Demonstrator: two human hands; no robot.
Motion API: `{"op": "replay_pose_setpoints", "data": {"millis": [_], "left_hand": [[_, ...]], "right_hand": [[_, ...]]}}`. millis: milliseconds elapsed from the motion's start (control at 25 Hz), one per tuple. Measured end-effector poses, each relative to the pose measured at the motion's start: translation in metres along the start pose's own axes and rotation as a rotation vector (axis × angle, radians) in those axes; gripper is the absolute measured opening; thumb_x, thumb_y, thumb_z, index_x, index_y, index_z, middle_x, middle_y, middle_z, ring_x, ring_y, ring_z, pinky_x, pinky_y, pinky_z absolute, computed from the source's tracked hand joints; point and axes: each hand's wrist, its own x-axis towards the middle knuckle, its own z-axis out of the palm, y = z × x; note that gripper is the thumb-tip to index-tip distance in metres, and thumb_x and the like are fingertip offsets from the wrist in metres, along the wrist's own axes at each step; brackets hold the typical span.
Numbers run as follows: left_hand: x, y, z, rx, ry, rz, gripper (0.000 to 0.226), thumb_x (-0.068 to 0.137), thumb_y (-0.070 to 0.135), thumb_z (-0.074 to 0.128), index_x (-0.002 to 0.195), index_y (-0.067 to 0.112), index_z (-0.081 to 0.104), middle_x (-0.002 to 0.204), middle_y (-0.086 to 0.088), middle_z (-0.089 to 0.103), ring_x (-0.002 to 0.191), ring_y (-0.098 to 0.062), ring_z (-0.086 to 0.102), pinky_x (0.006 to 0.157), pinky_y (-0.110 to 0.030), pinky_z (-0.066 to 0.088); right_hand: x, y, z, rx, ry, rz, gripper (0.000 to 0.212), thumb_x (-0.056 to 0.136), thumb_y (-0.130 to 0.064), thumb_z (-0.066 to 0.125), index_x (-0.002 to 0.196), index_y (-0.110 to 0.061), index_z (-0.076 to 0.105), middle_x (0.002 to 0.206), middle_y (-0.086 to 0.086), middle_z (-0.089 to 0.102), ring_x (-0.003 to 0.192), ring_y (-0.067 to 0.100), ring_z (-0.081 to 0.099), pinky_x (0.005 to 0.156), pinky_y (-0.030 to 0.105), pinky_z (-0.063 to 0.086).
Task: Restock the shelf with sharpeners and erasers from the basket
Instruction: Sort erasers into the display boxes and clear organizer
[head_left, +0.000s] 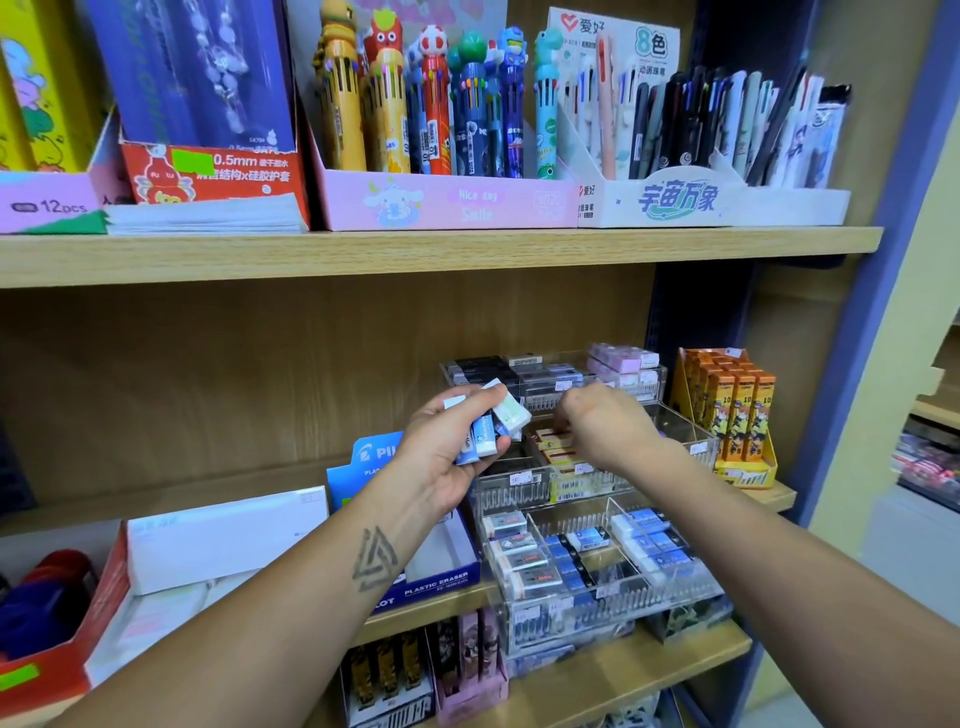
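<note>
Small block erasers (493, 423) in the left hand (447, 447), a fanned stack of white and blue-sleeved pieces, pinched between thumb and curled fingers (467, 397), held just left of the clear tiered rack (597, 499) and level with its middle tier. Right hand (602, 421) over the rack's middle tier, back of the hand up, fingers bent down toward orange-and-white erasers (556, 447) there; whether anything is held, cannot tell, fingertips hidden. More erasers in the rack: white ones with dark labels (524, 558) and blue-sleeved ones (657, 543) in the front tier, black and pink ones (621, 361) in the back tier. Front tier's middle compartment only partly filled; a bare stretch of clear divider behind the right hand. Blue eraser box (415, 561) touching the rack's left side, orange display box (735, 415) just right of it, near the shelf (311, 478) end. Rack's front edge overhanging the shelf lip. Above the rack, open wood backing up to the next board, carrying character pens (441, 104). Left of the rack, a white box (223, 535) low on the shelf.
</note>
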Motion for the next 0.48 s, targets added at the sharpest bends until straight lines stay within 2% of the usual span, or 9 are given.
{"op": "replay_pose_setpoints", "data": {"millis": [200,360,440,480], "left_hand": [[0.0,-0.001,0.0,0.035,-0.025,0.01,0.026,0.077,0.009,0.083,0.096,0.013,0.066,0.079,-0.012,0.074,0.058,-0.02,0.072,0.048,-0.026,0.056],[-0.004,0.0,0.0,0.053,-0.031,0.016,0.026,0.077,0.009,0.083,0.097,0.013,0.066,0.076,-0.012,0.074,0.057,-0.019,0.071,0.048,-0.025,0.055],[-0.008,0.004,-0.003,0.032,-0.022,0.017,0.025,0.077,0.01,0.083,0.096,0.013,0.066,0.073,-0.01,0.074,0.056,-0.019,0.07,0.046,-0.024,0.054],[-0.012,0.007,-0.007,0.023,-0.017,0.018,0.026,0.077,0.011,0.083,0.097,0.013,0.066,0.073,-0.01,0.074,0.055,-0.019,0.07,0.046,-0.024,0.054]], "right_hand": [[0.004,-0.001,0.001,0.016,-0.023,0.025,0.021,0.084,-0.011,0.062,0.103,-0.016,0.067,0.103,0.009,0.065,0.092,0.031,0.065,0.071,0.034,0.052],[0.002,-0.012,-0.01,0.032,-0.06,0.063,0.013,0.085,-0.01,0.059,0.097,-0.013,0.058,0.107,0.01,0.064,0.095,0.031,0.064,0.077,0.039,0.055],[-0.002,-0.02,-0.02,0.196,0.059,0.092,0.02,0.082,-0.006,0.056,0.097,-0.015,0.065,0.102,0.007,0.068,0.092,0.029,0.066,0.077,0.039,0.056],[-0.006,-0.027,-0.027,0.428,0.125,0.119,0.026,0.08,-0.003,0.055,0.095,-0.018,0.07,0.094,0.004,0.072,0.087,0.026,0.068,0.077,0.039,0.057]]}}
